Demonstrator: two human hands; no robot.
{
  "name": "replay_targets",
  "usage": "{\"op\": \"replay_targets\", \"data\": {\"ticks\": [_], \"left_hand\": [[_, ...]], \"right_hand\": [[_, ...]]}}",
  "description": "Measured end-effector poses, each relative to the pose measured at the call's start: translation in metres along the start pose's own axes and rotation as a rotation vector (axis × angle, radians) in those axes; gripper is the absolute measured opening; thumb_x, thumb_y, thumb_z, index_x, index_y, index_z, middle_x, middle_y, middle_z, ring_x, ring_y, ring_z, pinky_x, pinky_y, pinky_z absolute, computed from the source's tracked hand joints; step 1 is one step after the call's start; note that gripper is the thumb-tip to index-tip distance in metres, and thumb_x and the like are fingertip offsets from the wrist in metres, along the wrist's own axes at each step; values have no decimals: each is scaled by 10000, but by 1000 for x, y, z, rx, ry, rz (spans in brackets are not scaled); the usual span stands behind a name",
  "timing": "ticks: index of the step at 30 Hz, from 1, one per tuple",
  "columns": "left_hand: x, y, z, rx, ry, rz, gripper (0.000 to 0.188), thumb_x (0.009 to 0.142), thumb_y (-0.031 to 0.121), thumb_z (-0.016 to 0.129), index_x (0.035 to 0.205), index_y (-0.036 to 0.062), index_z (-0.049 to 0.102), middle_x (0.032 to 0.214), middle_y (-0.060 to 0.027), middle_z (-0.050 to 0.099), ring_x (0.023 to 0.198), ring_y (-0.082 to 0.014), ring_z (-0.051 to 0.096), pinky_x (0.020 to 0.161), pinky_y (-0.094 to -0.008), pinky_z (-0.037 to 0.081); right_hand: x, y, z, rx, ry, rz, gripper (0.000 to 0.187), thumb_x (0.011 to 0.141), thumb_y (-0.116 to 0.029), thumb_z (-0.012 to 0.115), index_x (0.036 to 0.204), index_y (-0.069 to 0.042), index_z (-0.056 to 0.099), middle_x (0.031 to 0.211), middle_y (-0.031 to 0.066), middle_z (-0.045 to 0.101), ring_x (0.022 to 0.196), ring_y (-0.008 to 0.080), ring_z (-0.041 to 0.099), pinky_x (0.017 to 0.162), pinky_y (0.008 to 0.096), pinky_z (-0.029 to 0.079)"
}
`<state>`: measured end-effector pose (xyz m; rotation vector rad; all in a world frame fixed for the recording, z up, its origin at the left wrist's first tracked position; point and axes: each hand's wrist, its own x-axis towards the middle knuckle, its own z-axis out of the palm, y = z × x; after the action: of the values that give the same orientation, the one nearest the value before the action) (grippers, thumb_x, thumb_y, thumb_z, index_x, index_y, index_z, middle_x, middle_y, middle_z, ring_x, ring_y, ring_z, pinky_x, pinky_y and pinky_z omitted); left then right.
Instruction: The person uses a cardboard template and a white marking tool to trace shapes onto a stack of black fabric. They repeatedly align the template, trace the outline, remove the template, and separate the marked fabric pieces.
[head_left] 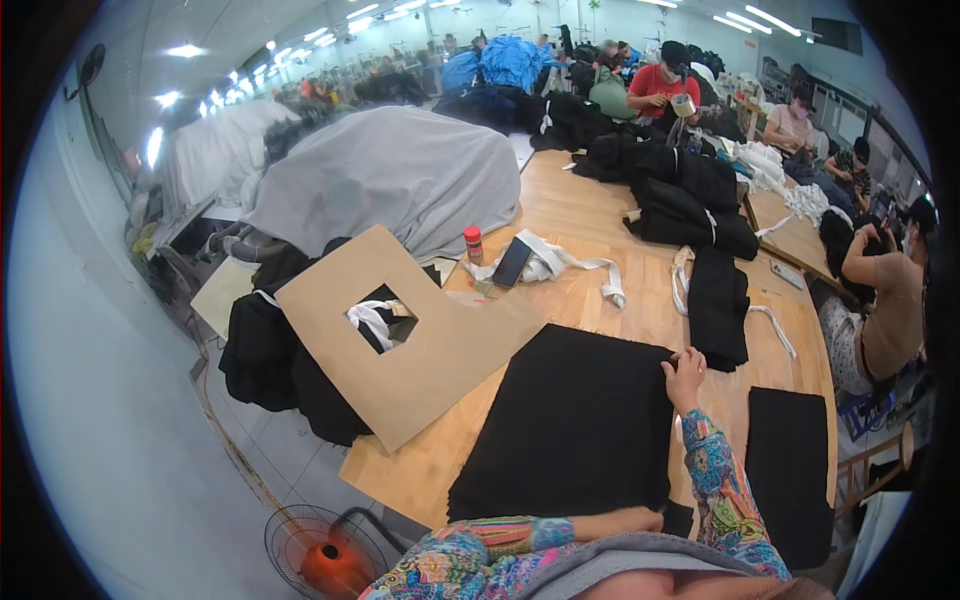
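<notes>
A large stack or panel of black fabric (pixel 580 420) lies flat on the wooden table in front of me. My right hand (pixel 685 378) is at its far right corner, fingers bent and closed on the edge. Low across my body reaches my left hand (pixel 640 520), by the near right edge of the same fabric; its fingers are hidden. A small black flap (pixel 678 520) shows just beyond it. To the right lies another black fabric piece (pixel 788 470), and farther off a folded black strip (pixel 717 310).
A brown cardboard template (pixel 350 290) with a cut-out overhangs the table's left side. Behind it are a phone (pixel 512 262), a red-capped jar (pixel 473 243), white tape (pixel 545 262) and grey-covered heaps (pixel 390 175). An orange fan (pixel 335 570) stands below; co-workers sit at right.
</notes>
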<state>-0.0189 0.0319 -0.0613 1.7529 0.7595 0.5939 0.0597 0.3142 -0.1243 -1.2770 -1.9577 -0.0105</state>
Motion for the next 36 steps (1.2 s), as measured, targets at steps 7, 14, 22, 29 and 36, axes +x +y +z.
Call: {"op": "replay_targets", "data": {"ticks": [7, 14, 22, 29, 36], "left_hand": [[-163, -2, -123, 154, 1543, -209, 215, 843, 157, 660, 973, 8, 575, 926, -89, 595, 797, -190, 573, 734, -336, 478], [-333, -40, -189, 766, 2121, -625, 430, 797, 122, 723, 1129, -3, 479, 1077, -133, 536, 899, -250, 538, 781, -336, 463], [-340, -36, -205, 558, 2105, -629, 542, 728, 107, 755, 1172, -12, 468, 1126, -151, 507, 898, -245, 513, 798, -342, 446], [-337, -38, -212, 941, 2076, -664, 480, 699, 102, 773, 1100, 24, 522, 1007, -138, 546, 841, -261, 527, 756, -363, 444], [-335, -15, -220, 827, 2104, -684, 280, 738, 79, 726, 956, 35, 556, 903, -132, 554, 810, -305, 535, 745, -381, 448]], "right_hand": [[-53, -117, -86, 341, -336, -362, 396, 709, -225, 748, 1026, -55, 582, 1203, 196, 506, 1176, 428, 420, 1054, 513, 306], [-205, -164, -148, 24, -808, -778, 694, 827, -634, 518, 1332, -157, 503, 1473, 117, 335, 1403, 369, 170, 1061, 657, 126], [-212, -166, -148, -86, -797, -809, 693, 860, -661, 431, 1349, -175, 495, 1501, 101, 306, 1431, 344, 102, 1094, 621, 55], [-214, -163, -147, -46, -827, -772, 688, 877, -665, 389, 1363, -186, 481, 1501, 93, 310, 1430, 331, 117, 1101, 610, 43], [-214, -163, -145, 66, -843, -710, 671, 881, -652, 398, 1361, -190, 484, 1499, 87, 314, 1423, 320, 154, 1100, 611, 51]]}}
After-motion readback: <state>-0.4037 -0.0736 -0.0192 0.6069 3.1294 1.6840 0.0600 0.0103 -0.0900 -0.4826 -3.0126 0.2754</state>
